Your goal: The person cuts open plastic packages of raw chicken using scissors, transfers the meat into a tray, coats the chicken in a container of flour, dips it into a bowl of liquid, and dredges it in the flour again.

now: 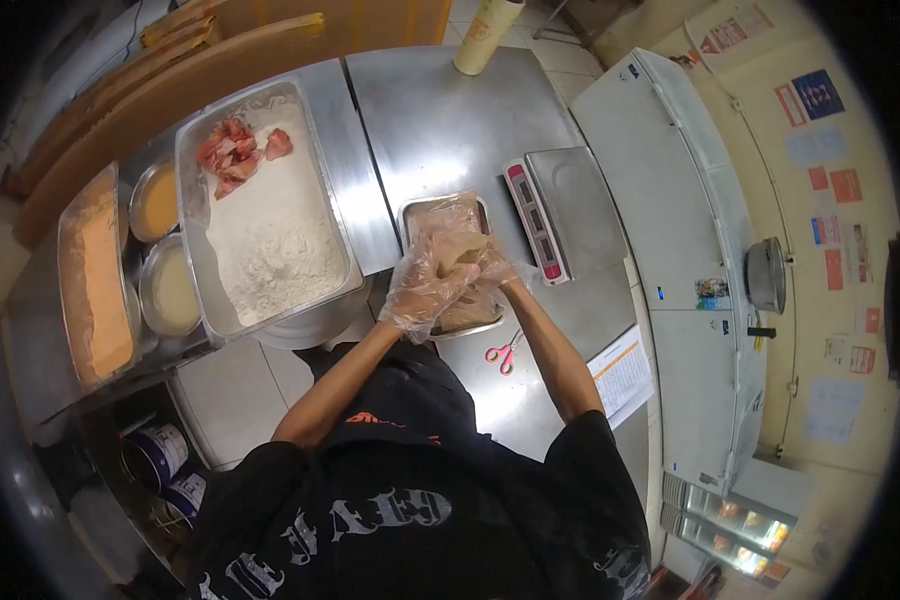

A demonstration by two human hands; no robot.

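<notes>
Both hands wear clear plastic gloves and meet above a metal tray [406,222] on the steel table. My left hand [432,288] and my right hand [494,264] are closed around a pale, flat piece [460,250], which looks like breaded or raw food. Under them the tray holds similar light brown pieces, partly covered by clear plastic [448,212]. The hands hide the middle of the tray. Which fingers touch the piece is hard to make out through the crumpled gloves.
Left of the hands, a large tray of flour [260,225] holds raw meat [232,155]. Beyond it are two bowls [156,202] [171,290] and an orange powder tray [100,285]. Right are a scale [575,210], pink scissors [503,355] and papers [622,375]. A wrap roll [488,35] stands behind.
</notes>
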